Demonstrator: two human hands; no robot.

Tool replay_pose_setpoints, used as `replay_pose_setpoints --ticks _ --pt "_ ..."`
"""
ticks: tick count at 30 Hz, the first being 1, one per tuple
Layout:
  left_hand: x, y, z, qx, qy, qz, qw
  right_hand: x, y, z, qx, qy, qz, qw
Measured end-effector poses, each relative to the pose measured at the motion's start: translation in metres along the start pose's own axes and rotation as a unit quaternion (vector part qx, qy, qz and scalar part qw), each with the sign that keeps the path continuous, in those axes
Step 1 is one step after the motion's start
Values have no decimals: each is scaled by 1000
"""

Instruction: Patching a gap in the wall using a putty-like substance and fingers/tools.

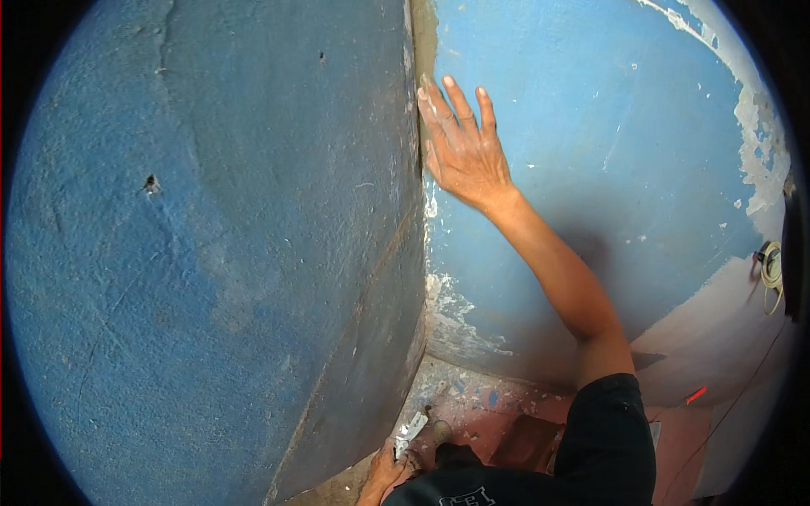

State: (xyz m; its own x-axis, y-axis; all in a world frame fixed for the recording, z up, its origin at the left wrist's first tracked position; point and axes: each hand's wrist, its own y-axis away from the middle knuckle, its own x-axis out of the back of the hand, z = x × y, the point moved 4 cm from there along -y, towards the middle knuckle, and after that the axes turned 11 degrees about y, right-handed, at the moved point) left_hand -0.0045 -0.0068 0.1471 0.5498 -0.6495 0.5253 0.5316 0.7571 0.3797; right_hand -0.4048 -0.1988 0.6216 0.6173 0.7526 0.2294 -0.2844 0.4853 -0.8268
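My right hand (467, 156) is raised against the light blue wall (607, 169), beside the corner where it meets the darker blue wall (278, 211). Its fingers are spread and stretched upward, with whitish dust on some of them. The fingertips on the left lie by a greyish-brown strip (426, 38) that runs up the corner. Low in the picture, my left hand (384, 472) is closed round a scraper (410, 432) with a flat, white-smeared blade. The scraper's handle is mostly hidden in that hand.
Flakes of paint and plaster litter the reddish floor (472, 396) below the corner. A coiled pale cable (771, 268) hangs on the right wall. Near the floor at right is an orange-red object (696, 395). Paint peels along the far right edge (764, 152).
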Motion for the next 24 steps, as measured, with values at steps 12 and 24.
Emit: replay_pose_setpoints --ticks 12,24 --pt "14 15 4 42 6 -5 999 37 -8 18 -59 -52 31 996" --pt "12 17 5 17 14 -3 1000 9 33 -18 -5 -23 -47 999"
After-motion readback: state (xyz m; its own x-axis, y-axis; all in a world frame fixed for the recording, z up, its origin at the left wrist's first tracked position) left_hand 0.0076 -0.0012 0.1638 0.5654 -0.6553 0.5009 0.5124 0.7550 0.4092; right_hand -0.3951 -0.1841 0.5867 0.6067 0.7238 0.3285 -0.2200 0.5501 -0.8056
